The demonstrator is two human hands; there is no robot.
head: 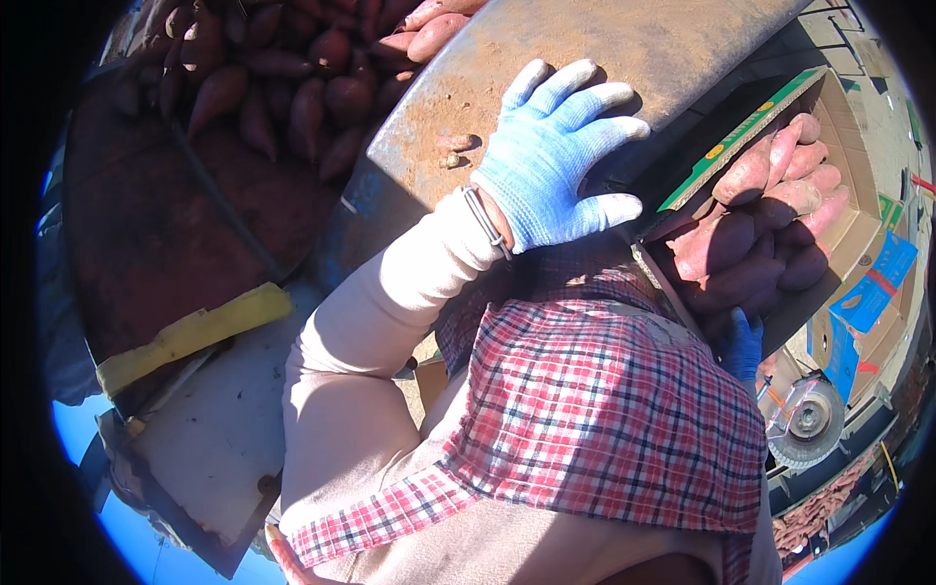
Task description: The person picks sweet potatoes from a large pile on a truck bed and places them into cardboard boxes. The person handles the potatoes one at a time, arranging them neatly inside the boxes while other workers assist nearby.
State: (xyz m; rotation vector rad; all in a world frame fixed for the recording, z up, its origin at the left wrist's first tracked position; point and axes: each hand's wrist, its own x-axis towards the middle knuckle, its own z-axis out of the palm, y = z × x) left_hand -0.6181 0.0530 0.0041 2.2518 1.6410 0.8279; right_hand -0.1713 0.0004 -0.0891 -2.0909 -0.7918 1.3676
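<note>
My left hand (559, 157), in a light blue knit glove with pale fingertips, is spread palm down at a dusty metal surface (643, 40). Its fingers are apart and no object shows in them. Beside its wrist lie small root pieces (455, 142) on the dirt. To the right, an open cardboard box (841, 139) with a green printed side holds several reddish sweet potatoes (738, 238). My right hand (742, 347), in a blue glove, is at the box's near side next to the lower sweet potatoes. Much of it is hidden, so its grip is unclear.
A heap of sweet potatoes (292, 95) lies in shade at upper left, above a dark sloping panel (175, 212). A yellow foam strip (194, 336) edges that panel. Blue printed cardboard (874, 281) and a wheel (808, 417) are at right.
</note>
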